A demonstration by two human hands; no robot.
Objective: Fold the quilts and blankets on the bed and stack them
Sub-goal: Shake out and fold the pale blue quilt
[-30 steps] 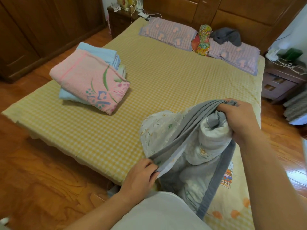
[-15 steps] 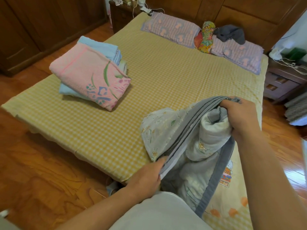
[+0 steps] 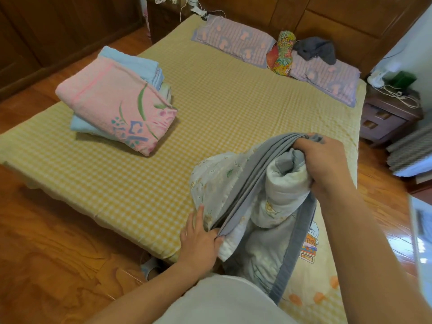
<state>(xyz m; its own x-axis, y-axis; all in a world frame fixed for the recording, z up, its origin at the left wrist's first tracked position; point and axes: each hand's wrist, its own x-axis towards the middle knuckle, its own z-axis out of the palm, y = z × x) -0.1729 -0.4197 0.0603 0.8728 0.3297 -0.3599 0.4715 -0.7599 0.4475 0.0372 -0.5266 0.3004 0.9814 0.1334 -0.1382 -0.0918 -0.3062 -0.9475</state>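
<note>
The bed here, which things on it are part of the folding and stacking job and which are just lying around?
Part of the job:
grey-edged quilt, gripped by the right hand, left hand at its lower edge
pink blanket stacked on the blue blanket

Just lying about:
two pillows
colourful cushion
dark grey cloth

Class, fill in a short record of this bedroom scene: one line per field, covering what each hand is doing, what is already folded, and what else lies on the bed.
right hand: grips the bunched grey edges of the grey-trimmed quilt, lifted off the bed
left hand: pinches the quilt's lower edge
folded stack: pink blanket on top of light blue blanket
head of bed: two striped pillows, floral cushion, dark grey cloth
</note>
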